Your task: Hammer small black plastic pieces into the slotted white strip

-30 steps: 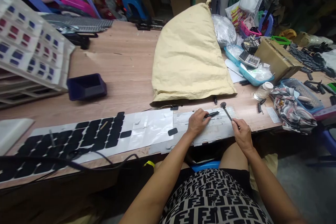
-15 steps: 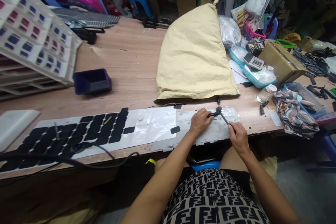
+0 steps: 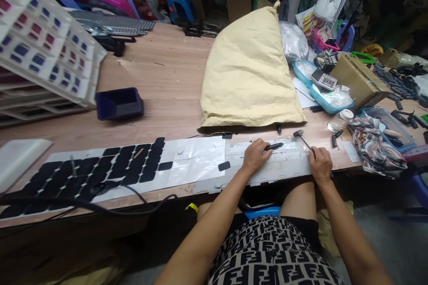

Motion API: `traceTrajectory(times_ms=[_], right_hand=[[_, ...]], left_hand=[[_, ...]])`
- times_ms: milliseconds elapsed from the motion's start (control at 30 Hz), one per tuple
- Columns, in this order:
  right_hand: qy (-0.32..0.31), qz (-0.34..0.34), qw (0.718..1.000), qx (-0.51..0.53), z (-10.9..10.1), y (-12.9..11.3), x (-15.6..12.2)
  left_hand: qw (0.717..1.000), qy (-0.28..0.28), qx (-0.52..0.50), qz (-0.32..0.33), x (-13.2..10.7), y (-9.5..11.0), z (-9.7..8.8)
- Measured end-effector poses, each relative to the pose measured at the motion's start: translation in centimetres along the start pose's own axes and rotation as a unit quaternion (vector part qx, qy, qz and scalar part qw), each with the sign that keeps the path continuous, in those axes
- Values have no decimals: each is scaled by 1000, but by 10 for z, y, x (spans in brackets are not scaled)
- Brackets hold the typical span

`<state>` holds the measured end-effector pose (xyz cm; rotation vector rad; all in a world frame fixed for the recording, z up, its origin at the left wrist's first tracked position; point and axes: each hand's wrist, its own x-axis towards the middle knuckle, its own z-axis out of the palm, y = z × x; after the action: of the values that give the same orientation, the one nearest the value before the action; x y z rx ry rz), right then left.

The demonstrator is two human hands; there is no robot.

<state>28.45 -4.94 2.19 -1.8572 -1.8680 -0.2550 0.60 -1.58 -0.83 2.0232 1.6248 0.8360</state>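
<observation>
My left hand (image 3: pixel 256 155) rests on a grey metal strip (image 3: pixel 277 164) at the table's front edge and pinches a thin black rod-like piece (image 3: pixel 274 146) flat against it. My right hand (image 3: pixel 320 164) is closed round the handle of a small hammer (image 3: pixel 302 137), whose head sits to the right of the black piece, above the strip's right end. A single black pad (image 3: pixel 223 166) lies on the sheet just left of my left hand.
A long white sheet with several black pads (image 3: pixel 110 173) runs left along the table edge, crossed by a black cable (image 3: pixel 83 200). A large tan sack (image 3: pixel 249 71) lies behind my hands. A dark blue tray (image 3: pixel 118 103), stacked racks (image 3: pixel 40 58), boxes and blue baskets (image 3: pixel 388 127) crowd the sides.
The hammer head came down onto the black piece half a second ago, then swung away to the right as my right hand moved right. My left hand stayed put.
</observation>
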Motion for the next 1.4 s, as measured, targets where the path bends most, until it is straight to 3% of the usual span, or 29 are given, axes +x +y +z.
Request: traceTrajectory(times_ms=[100,267,367,500,533,600,700,800,900,967,1067,1133,1200,1300,1400], right_hand=[[8,22,997,-73,8,18,2],[27,41,994,-102,15,19,-2],[23,44,993,-104,16,17,-4],[24,52,993,-106,18,17,-4],[23,52,993,-106,18,17,-4],[23,51,993,-107,18,16,-4],[27,49,992,-112,17,15,-4],[31,49,992,-116,16,14,-5],[28,50,991,-117,16,13,-5],[27,50,991,-118,16,13,-5],[26,52,991,-118,16,12,-6],[24,55,991,-117,15,11,-6],[21,56,991,-116,14,10,-6],[17,58,992,-112,12,8,-6],[15,63,992,-106,11,7,-7]], left_hand=[[1000,0,-7,2,2,-1,1],[998,7,-44,41,-5,2,-7],[988,0,-96,124,-46,9,-14],[965,-72,-142,210,-130,9,-7],[965,-99,-149,192,-148,6,-2],[974,-149,-146,88,-172,-5,11],[969,-211,-66,-108,-177,-20,25],[945,-271,15,-185,-166,-18,23],[937,-326,-19,-126,-154,7,5],[941,-321,-88,-63,-138,29,-9],[968,-200,-144,-45,-85,55,-19],[985,-92,-113,-93,-33,62,-15],[988,-19,-58,-144,19,63,-5],[978,12,-11,-207,74,62,11],[973,-18,1,-228,85,58,15]])
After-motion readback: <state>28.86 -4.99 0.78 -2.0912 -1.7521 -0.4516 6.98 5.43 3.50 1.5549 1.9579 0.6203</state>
